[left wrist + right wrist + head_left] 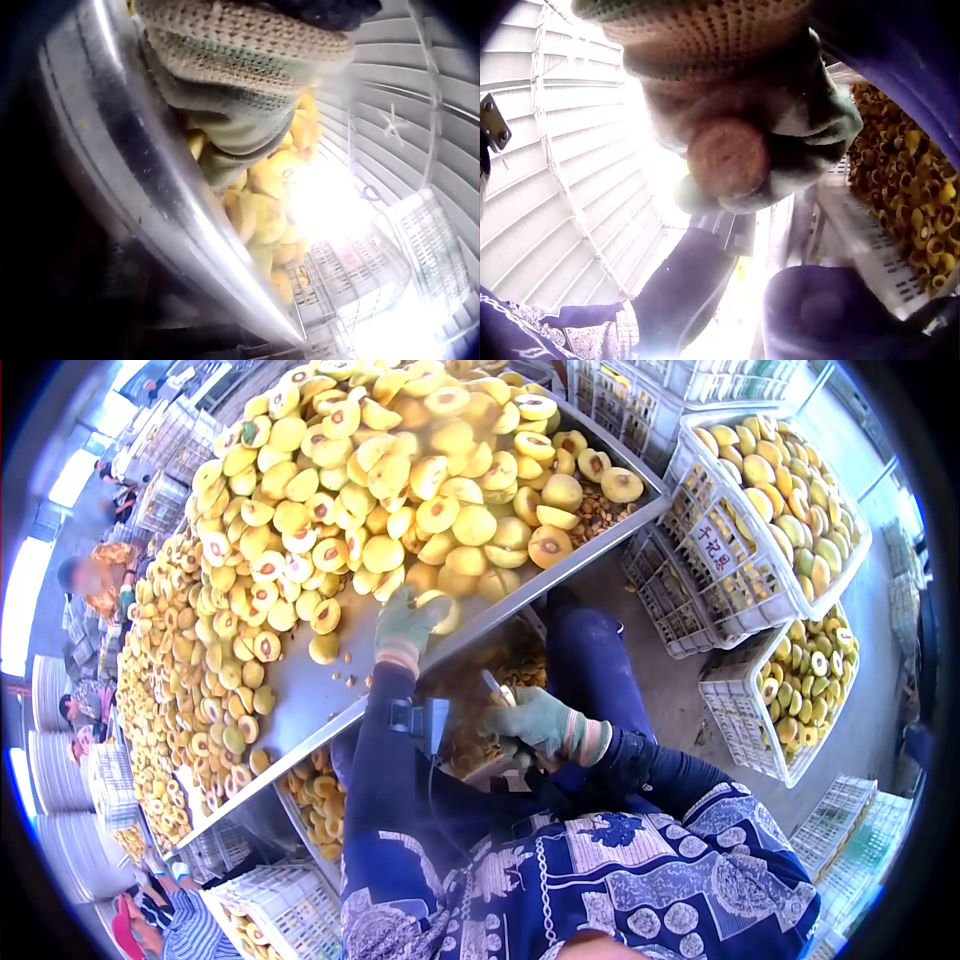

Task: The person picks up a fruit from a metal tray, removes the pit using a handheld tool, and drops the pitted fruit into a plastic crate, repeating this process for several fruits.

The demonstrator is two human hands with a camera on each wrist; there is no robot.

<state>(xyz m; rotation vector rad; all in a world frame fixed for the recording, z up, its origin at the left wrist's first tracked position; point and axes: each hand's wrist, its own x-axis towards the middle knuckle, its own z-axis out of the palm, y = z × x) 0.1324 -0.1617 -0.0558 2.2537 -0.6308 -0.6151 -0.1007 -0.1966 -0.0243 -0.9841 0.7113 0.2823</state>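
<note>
My gloved left hand (405, 628) reaches over the near rim of a metal table (310, 690) into a heap of yellow peach halves (385, 490). A peach half (446, 614) lies right at its thumb side. In the left wrist view, the metal rim hides the fingertips of the left hand (236, 139), and I cannot tell whether they hold fruit. Over the lap, my gloved right hand (540, 722) grips a small knife (503, 694) by its handle, blade pointing up and left. The handle's round wooden end (727, 159) pokes from the right fist in the right wrist view.
White crates of peaches (745, 550) are stacked at the right, with another crate (770, 745) below. Small brown pieces (600, 515) lie in the table's right corner. A crate of cut fruit (907, 195) sits low beside the knees. Other people (100, 575) work at the far left.
</note>
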